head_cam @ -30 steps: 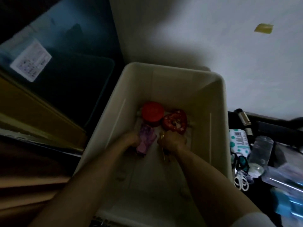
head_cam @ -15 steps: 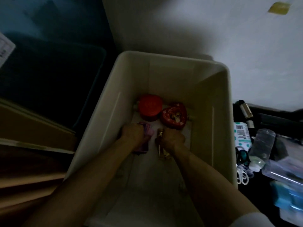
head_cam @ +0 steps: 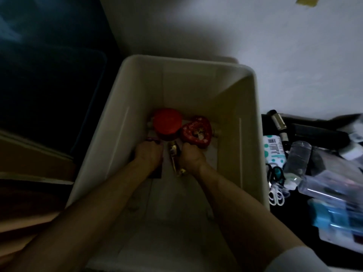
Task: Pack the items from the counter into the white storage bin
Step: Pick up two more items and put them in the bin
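The left hand (head_cam: 150, 155) now holds the purple packet (head_cam: 152, 139) lower, against the floor of the white bin (head_cam: 196, 85). The gold item (head_cam: 173, 154), freshly uncovered, lies between the hands. I cannot tell the grip of the right hand (head_cam: 191, 158). More things wait on the bench (head_cam: 282, 222) to the right.

Lighting is dim. White wall (head_cam: 275, 55) spans 12 to 2 o'clock, with yellow tape (head_cam: 306, 1) at 1. Dark blue container (head_cam: 49, 85) at 10; wooden boards (head_cam: 29, 154) at 9.
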